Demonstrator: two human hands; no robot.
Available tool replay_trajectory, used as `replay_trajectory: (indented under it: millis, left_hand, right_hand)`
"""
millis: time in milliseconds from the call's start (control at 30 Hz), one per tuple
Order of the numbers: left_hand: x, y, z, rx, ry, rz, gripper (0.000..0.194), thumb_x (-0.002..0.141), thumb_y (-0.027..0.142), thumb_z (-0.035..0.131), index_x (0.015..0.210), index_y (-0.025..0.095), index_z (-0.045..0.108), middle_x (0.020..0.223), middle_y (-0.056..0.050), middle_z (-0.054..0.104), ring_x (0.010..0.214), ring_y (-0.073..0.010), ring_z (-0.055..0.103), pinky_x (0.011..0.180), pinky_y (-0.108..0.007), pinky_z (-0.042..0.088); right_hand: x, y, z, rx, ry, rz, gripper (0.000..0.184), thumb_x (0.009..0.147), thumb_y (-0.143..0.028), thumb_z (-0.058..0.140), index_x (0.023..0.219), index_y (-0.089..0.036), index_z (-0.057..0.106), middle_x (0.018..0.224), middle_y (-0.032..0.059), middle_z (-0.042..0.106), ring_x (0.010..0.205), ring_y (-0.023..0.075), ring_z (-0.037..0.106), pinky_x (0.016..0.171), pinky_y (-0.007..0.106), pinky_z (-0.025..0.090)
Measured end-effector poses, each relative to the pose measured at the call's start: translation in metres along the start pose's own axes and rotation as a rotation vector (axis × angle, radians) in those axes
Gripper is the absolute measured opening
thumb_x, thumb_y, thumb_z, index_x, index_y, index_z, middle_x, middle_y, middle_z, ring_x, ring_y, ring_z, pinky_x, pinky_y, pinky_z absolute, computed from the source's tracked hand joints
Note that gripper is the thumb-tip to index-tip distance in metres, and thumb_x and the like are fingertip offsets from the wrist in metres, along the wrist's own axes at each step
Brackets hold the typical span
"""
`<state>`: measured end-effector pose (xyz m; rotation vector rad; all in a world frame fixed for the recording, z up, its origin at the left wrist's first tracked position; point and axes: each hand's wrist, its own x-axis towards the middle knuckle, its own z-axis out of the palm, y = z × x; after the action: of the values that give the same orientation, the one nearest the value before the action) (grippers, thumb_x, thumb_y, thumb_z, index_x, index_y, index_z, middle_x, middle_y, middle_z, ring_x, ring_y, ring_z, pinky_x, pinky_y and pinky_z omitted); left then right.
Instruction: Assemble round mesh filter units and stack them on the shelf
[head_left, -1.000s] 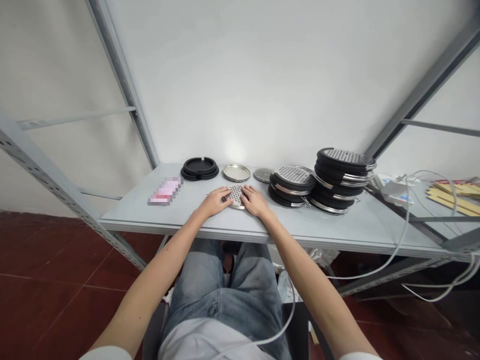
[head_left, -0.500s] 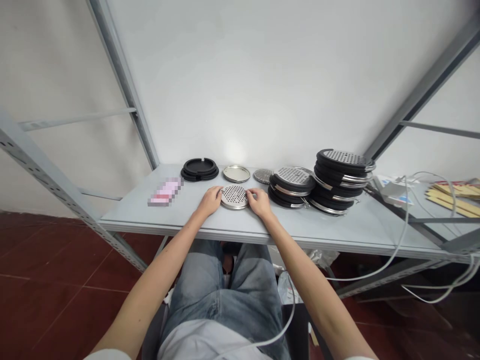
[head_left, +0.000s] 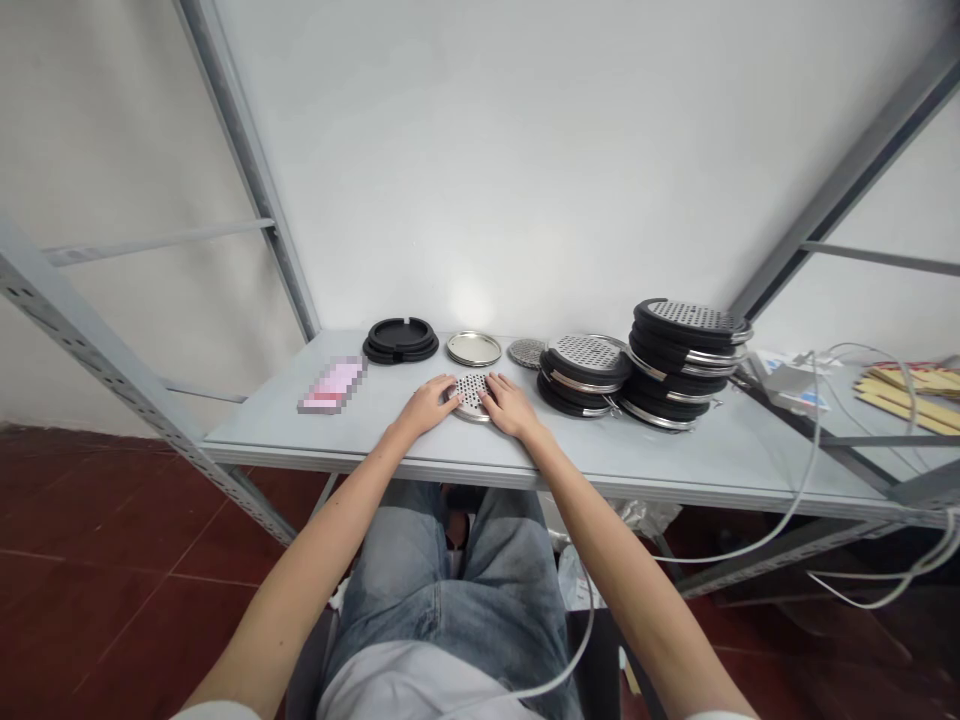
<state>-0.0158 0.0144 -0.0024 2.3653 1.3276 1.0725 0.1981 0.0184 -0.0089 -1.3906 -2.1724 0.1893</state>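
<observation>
On the grey table in front of me lies a round perforated metal plate (head_left: 472, 392) with a silver rim. My left hand (head_left: 427, 405) holds it at the left edge, with the thumb reaching onto its top. At the right edge my right hand (head_left: 511, 403) holds the same plate, its fingers over the rim and its thumb on the holes. Both hands partly cover the plate. Just behind it rests a shallow round metal lid (head_left: 473, 348). Another perforated disc (head_left: 527, 352) lies behind and to the right.
Black rings (head_left: 400, 340) are stacked at the back left, behind a pixelated pink item (head_left: 332, 386). Right of my hands stand a low stack (head_left: 585, 375) and a taller stack (head_left: 686, 365) of black-and-metal round assemblies. A white cable (head_left: 806, 475) hangs over the table's right front edge.
Both hands have shifted inward over the perforated plate. Fingers and thumbs now cover more of its top, where they earlier held its sides.
</observation>
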Motion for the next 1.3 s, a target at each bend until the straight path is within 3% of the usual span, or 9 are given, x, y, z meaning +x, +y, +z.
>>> replay_trajectory:
  millis: [100,333,500,667,833,967,1167,1300]
  left_hand:
    - [-0.001,0.002,-0.002,0.016,-0.037,0.006,0.049,0.091,0.042,0.054,0.132,0.015,0.055,0.134,-0.012,0.059,0.124,-0.0257,0.056,0.108,-0.039,0.042]
    - [-0.005,0.003,-0.003,0.044,-0.117,0.042,0.089,0.072,0.059,0.072,0.143,0.017,0.042,0.146,-0.015,0.048,0.133,-0.0324,0.047,0.112,-0.044,0.037]
    - [-0.003,-0.001,-0.003,0.062,-0.055,0.052,0.08,0.076,0.053,0.071,0.141,0.016,0.043,0.149,-0.016,0.043,0.139,-0.0314,0.039,0.116,-0.046,0.031]
    - [-0.003,0.0,-0.004,0.056,0.009,0.025,0.066,0.081,0.043,0.068,0.138,0.016,0.046,0.141,-0.016,0.051,0.132,-0.0301,0.047,0.112,-0.047,0.036]
    - [-0.003,0.001,-0.003,0.044,0.0,0.011,0.068,0.077,0.048,0.071,0.134,0.016,0.052,0.135,-0.015,0.057,0.127,-0.0311,0.052,0.11,-0.047,0.04]
    - [-0.003,-0.001,-0.001,0.02,0.002,0.028,0.058,0.077,0.048,0.071,0.125,0.017,0.061,0.134,-0.015,0.058,0.126,-0.0303,0.053,0.11,-0.045,0.04]
    - [-0.003,-0.002,-0.001,0.006,-0.007,0.024,0.056,0.076,0.05,0.072,0.12,0.017,0.066,0.134,-0.015,0.059,0.127,-0.0295,0.053,0.11,-0.043,0.041]
    - [-0.003,-0.001,-0.003,0.022,-0.03,0.03,0.061,0.073,0.05,0.075,0.122,0.016,0.065,0.136,-0.016,0.057,0.128,-0.0302,0.052,0.111,-0.043,0.04]
  right_hand:
    - [0.0,0.0,0.001,-0.028,-0.014,-0.013,0.057,0.098,-0.046,0.035,0.14,-0.009,0.048,0.146,0.0158,0.047,0.141,0.0296,0.035,0.115,0.044,0.029]
    - [0.0,0.0,0.0,0.032,0.04,0.027,0.057,0.099,-0.048,0.032,0.134,-0.01,0.055,0.141,0.0164,0.052,0.137,0.0293,0.041,0.114,0.046,0.03]
    - [-0.002,0.001,-0.008,0.185,0.157,0.042,0.059,0.099,-0.049,0.025,0.106,-0.015,0.072,0.12,0.0127,0.068,0.116,0.0274,0.06,0.103,0.04,0.042]
    - [-0.002,0.003,-0.009,0.314,0.24,0.148,0.061,0.097,-0.052,0.027,0.09,-0.016,0.075,0.096,0.0104,0.075,0.097,0.0271,0.067,0.089,0.038,0.049]
    - [-0.002,0.003,-0.01,0.395,0.287,0.17,0.054,0.094,-0.053,0.034,0.097,-0.016,0.075,0.098,0.011,0.075,0.097,0.0279,0.067,0.091,0.041,0.049]
    - [0.0,0.006,-0.009,0.322,0.313,0.114,0.051,0.094,-0.048,0.035,0.105,-0.016,0.073,0.113,0.0127,0.071,0.11,0.0281,0.062,0.1,0.043,0.044]
    - [0.003,0.009,0.001,0.163,0.144,0.108,0.053,0.095,-0.042,0.041,0.135,-0.011,0.054,0.145,0.0156,0.048,0.138,0.0285,0.04,0.115,0.044,0.03]
    - [0.002,0.004,0.003,0.048,0.021,0.08,0.057,0.096,-0.041,0.041,0.142,-0.008,0.045,0.15,0.0169,0.04,0.143,0.0309,0.03,0.117,0.047,0.026]
